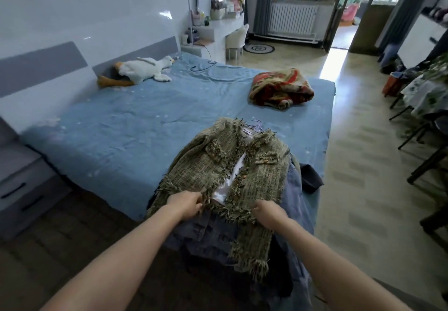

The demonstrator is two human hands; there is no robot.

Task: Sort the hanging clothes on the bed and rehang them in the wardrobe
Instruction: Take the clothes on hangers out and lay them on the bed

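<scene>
On the bed (121, 128), atop a denim pile (206, 233), lies the green jacket (242, 165). The left hand (188, 204) and right hand (268, 211) pinch its hem; tugging could slip it off its hanger (257, 124).

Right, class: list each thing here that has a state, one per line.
Jacket: unbuttoned, flat on the clothes pile.
Left hand: pinching the jacket's hem.
Right hand: gripping the hem.
Blanket: bundled on the bed.
Toy goose: lying by the headboard.
</scene>
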